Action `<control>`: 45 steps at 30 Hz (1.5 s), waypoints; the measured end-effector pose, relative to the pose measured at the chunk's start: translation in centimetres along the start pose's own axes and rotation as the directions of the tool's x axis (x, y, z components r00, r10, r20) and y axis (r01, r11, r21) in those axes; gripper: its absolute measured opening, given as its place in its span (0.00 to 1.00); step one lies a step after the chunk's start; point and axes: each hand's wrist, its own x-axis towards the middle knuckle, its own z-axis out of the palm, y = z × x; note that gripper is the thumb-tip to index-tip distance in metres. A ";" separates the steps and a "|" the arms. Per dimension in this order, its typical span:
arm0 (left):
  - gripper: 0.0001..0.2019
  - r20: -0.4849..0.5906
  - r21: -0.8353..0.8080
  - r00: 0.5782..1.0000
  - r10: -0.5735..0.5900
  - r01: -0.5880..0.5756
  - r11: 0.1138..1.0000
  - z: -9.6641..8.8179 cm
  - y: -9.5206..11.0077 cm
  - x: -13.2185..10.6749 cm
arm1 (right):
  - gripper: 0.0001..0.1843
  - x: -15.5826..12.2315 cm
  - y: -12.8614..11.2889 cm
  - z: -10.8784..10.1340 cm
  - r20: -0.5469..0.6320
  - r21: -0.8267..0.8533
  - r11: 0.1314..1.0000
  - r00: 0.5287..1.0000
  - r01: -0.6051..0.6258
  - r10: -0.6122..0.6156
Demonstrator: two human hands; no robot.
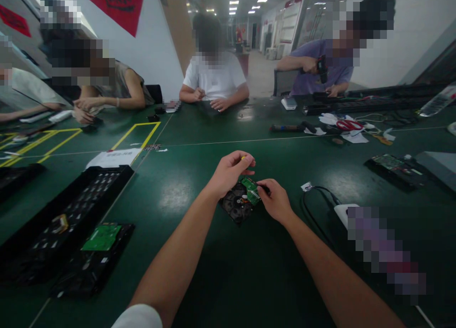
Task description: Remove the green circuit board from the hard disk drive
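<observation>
A black hard drive (235, 207) with a green circuit board (250, 191) lies on the green table in front of me. My left hand (231, 168) is above its far left edge, thumb and fingers closed around something small of which only a bit of yellow shows. From the right, my right hand (277, 200) pinches a thin dark tool (262, 187), its tip by the edge of the circuit board. Whether the tip touches the board I cannot tell, nor what kind of tool it is.
To the left lie a long black tray (76, 195) holding small parts and another hard drive (103, 237). A black cable (318, 190) and a blurred-out phone-like item (381, 247) are at right. Beyond stand a board-topped device (392, 168) and red-handled scissors (349, 125). Several people sit across the table.
</observation>
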 end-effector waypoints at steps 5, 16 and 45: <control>0.14 0.002 0.006 1.000 0.000 0.000 1.000 0.1 0.1 0.0 | 0.09 0.0 -0.1 0.0 0.003 0.000 1.000 1.000 -0.016 0.016; 0.14 0.013 0.022 1.000 0.011 -0.012 1.000 0.2 0.2 -0.1 | 0.09 -0.1 -0.3 -0.1 0.009 -0.010 1.000 1.000 -0.009 0.009; 0.15 0.043 0.034 0.999 0.030 -0.032 0.999 0.2 0.0 -0.1 | 0.10 -0.1 -0.3 -0.2 -0.002 -0.014 1.000 1.000 -0.003 0.003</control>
